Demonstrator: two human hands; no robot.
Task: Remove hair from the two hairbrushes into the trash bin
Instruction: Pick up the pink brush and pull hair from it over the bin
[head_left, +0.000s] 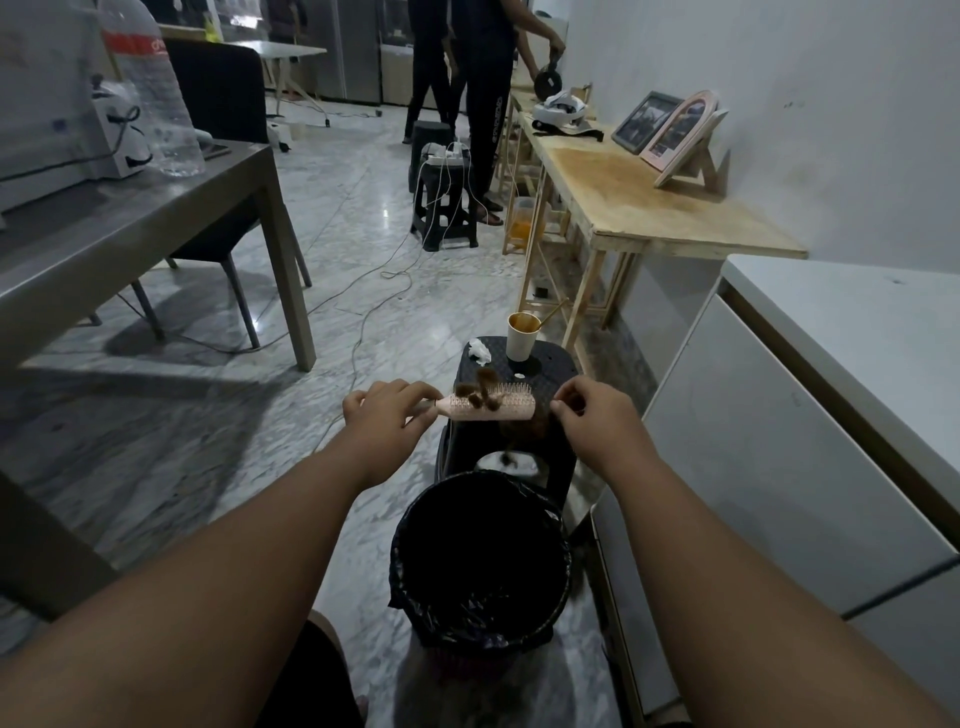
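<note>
Just below the middle of the frame, a pink hairbrush (488, 409) is held level, bristles up and handle to the left, gripped by the left hand (384, 415). Clumps of brown hair (480, 393) sit tangled in its bristles. At its right tip the right hand (592, 415) pinches a loose wisp of hair (523, 427) that trails downward. Lower down, at bottom centre, stands the trash bin (415, 605), round, black, with a crinkled black liner and an open mouth.

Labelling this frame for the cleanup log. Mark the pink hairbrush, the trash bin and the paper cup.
pink hairbrush (511, 412): head view, pink side of the brush head.
trash bin (483, 475): head view, far rim, over the black liner.
paper cup (520, 345): head view, outer wall.
</note>
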